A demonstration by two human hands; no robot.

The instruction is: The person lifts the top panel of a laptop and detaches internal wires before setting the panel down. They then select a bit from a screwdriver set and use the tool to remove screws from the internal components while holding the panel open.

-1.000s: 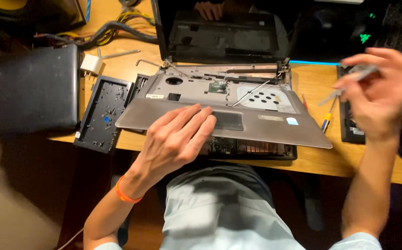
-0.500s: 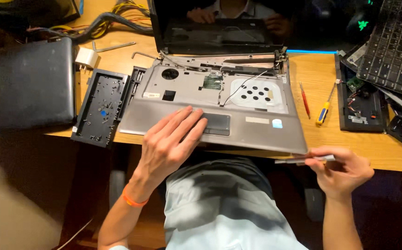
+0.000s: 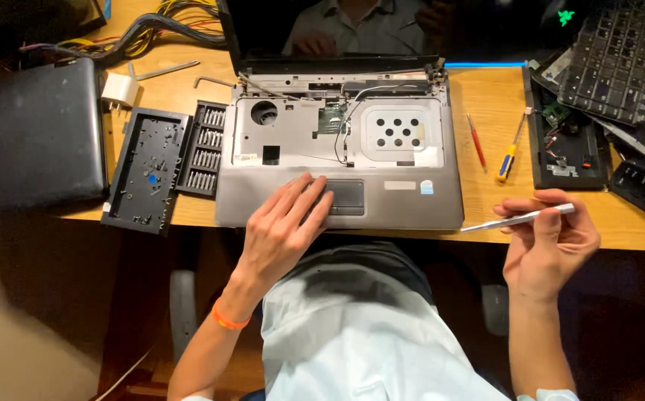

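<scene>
A silver laptop (image 3: 404, 194) with its keyboard removed lies open on the wooden desk (image 3: 486, 104), its inner metal plate and wires exposed. My left hand (image 3: 285, 230) rests flat on the palm rest, fingers over the touchpad (image 3: 346, 196). My right hand (image 3: 549, 241) hovers at the desk's front edge, right of the laptop, holding a thin silver pry tool (image 3: 519, 218) that points left toward the laptop's front right corner. An orange band circles my left wrist.
A black screwdriver-bit case (image 3: 163, 167) lies open left of the laptop, beside a dark closed laptop (image 3: 33, 137). A red screwdriver (image 3: 476, 141) and a yellow-handled one (image 3: 508, 157) lie to the right, then a black tray of parts (image 3: 566, 148) and a loose keyboard (image 3: 616, 63).
My right hand came down from the upper right to the desk's front edge, then rose slightly with the silver tool. The laptop base now lies flat. My left hand stayed on the palm rest.
</scene>
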